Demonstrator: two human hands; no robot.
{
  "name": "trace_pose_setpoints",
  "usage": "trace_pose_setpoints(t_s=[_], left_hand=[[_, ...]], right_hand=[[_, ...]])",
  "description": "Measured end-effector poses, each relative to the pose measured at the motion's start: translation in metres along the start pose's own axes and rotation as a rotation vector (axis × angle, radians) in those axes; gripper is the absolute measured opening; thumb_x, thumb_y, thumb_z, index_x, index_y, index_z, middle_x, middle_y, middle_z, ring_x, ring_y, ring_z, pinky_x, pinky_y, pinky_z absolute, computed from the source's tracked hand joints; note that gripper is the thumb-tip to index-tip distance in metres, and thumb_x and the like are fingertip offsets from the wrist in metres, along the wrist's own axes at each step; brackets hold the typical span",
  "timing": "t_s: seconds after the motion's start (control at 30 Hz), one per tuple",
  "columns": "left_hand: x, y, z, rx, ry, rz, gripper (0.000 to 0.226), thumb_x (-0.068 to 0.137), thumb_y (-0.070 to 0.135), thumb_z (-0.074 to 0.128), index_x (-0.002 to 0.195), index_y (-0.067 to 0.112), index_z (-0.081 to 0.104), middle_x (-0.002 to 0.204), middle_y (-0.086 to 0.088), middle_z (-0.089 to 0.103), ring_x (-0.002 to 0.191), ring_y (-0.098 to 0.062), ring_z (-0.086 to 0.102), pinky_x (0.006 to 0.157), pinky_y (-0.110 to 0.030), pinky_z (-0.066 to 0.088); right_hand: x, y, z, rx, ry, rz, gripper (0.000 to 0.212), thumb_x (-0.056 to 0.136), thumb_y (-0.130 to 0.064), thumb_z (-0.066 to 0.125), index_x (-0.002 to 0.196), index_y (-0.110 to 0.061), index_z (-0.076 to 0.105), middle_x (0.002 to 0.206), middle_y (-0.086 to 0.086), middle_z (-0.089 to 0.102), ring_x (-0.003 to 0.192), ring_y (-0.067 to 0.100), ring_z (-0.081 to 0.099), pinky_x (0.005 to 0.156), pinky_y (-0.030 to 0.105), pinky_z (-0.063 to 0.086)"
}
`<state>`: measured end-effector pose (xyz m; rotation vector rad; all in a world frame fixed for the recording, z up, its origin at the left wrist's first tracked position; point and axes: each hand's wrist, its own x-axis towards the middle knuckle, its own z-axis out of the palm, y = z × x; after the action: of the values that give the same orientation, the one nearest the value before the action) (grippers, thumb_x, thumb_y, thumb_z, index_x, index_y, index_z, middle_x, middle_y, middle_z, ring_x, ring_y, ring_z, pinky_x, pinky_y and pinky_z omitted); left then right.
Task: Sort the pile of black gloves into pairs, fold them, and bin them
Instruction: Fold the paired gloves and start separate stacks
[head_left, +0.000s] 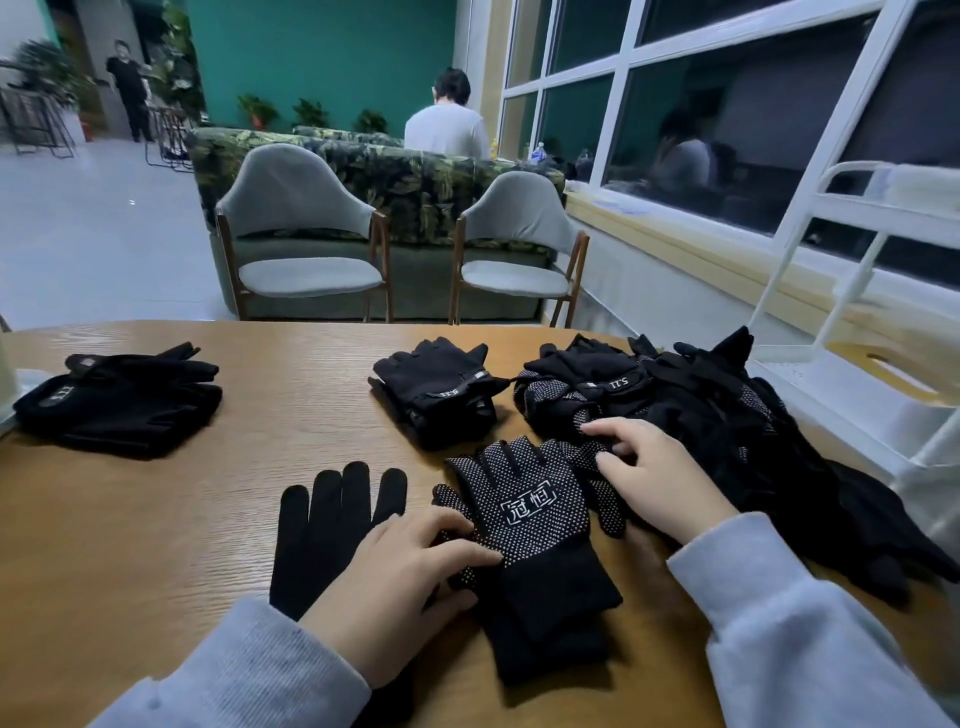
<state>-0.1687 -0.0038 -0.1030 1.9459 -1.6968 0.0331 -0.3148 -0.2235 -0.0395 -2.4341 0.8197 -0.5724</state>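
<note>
1. The dotted glove (524, 512) lies palm-up near the desk's (182, 519) front edge, towards its middle. The left hand (410, 577) rests on its thumb side, fingers loosely spread and pressing, gripping nothing.
2. The right hand (657, 475) reaches to the glove's far right corner, fingers curled; whether it pinches a second dotted glove underneath, I cannot tell.
3. I would keep the left hand pinning the cuff side while the right draws the mate square on top, fingertips matched, before folding.
4. The plain glove (332, 525) lies flat just left of it; leave it aside.
5. The unsorted pile (737, 415) sits at the desk's right edge, with folded pairs (436, 389) behind, towards the far edge.
</note>
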Motion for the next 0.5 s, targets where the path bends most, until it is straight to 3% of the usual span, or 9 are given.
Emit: trace_pose_setpoints(t_s=[0.07,0.17,0.3,0.4,0.5], left_hand=[[-0.002,0.001,0.000,0.014,-0.012,-0.056,0.050,0.076,0.054,0.043,0.126,0.052,0.038,0.131,0.012,0.046,0.112,-0.011,0.053,0.094,-0.039,0.046],[-0.003,-0.002,0.000,0.034,0.012,-0.117,0.062,0.076,0.054,0.047,0.133,0.051,0.024,0.141,0.005,0.040,0.120,-0.017,0.049,0.101,-0.035,0.038],[-0.002,-0.010,0.002,0.086,0.040,-0.085,0.080,0.062,0.017,0.080,0.131,0.031,0.042,0.128,-0.002,0.054,0.104,-0.020,0.062,0.089,-0.031,0.045],[-0.002,-0.011,-0.002,0.108,0.076,-0.089,0.070,0.061,0.016,0.068,0.127,0.028,0.045,0.120,-0.003,0.060,0.097,-0.020,0.065,0.084,-0.030,0.047],[-0.002,-0.013,-0.002,0.028,0.052,-0.149,0.068,0.069,0.016,0.055,0.131,0.038,0.038,0.132,0.000,0.051,0.113,-0.020,0.056,0.097,-0.026,0.035]], right_hand=[[0.008,-0.002,0.007,-0.031,0.025,0.011,0.036,0.090,-0.014,0.052,0.122,-0.029,0.059,0.123,-0.009,0.052,0.114,0.010,0.045,0.097,0.022,0.034],[0.019,-0.006,0.011,-0.083,0.137,0.039,0.036,0.091,-0.017,0.050,0.126,-0.026,0.055,0.131,-0.002,0.051,0.122,0.019,0.039,0.104,0.030,0.030],[0.037,-0.006,0.014,-0.125,0.125,0.103,0.048,0.095,-0.026,0.046,0.141,-0.016,0.037,0.144,0.003,0.039,0.134,0.023,0.025,0.110,0.032,0.020],[0.045,-0.002,0.017,-0.216,0.074,0.110,0.046,0.097,-0.033,0.041,0.141,-0.018,0.038,0.150,0.004,0.031,0.138,0.022,0.017,0.111,0.033,0.016],[0.052,-0.002,0.019,-0.255,0.004,0.160,0.045,0.098,-0.039,0.035,0.141,-0.024,0.040,0.153,0.005,0.025,0.138,0.025,0.014,0.112,0.038,0.017]])
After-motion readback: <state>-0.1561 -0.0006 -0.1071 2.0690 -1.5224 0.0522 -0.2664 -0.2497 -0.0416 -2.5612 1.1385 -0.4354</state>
